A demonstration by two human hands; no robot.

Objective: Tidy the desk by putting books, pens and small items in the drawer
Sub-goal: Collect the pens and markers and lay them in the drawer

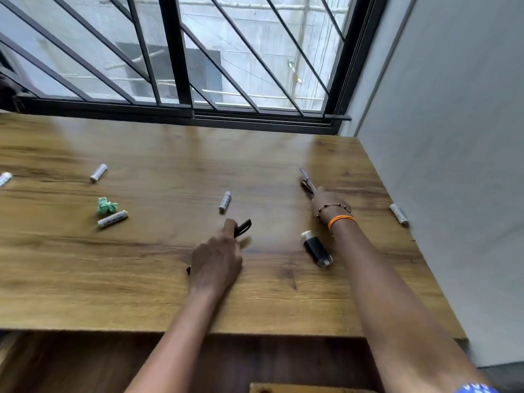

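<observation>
My left hand [217,259] grips a black pen [243,227] at the middle of the wooden desk [158,293]; the pen's tip pokes out behind my palm. My right hand [326,201] reaches to the right side and grips a purple pen [306,178] whose far end sticks out past my fingers. A black lighter-like cylinder [316,249] lies between my arms. A white battery [224,201] lies just beyond my left hand. More white batteries [98,173] [112,218] lie on the left.
A crumpled green paper [105,205] sits on the left, beside one battery. Another battery [398,214] lies against the grey wall [453,165] at right, and one [5,178] at the far left edge. A barred window [175,52] runs behind the desk.
</observation>
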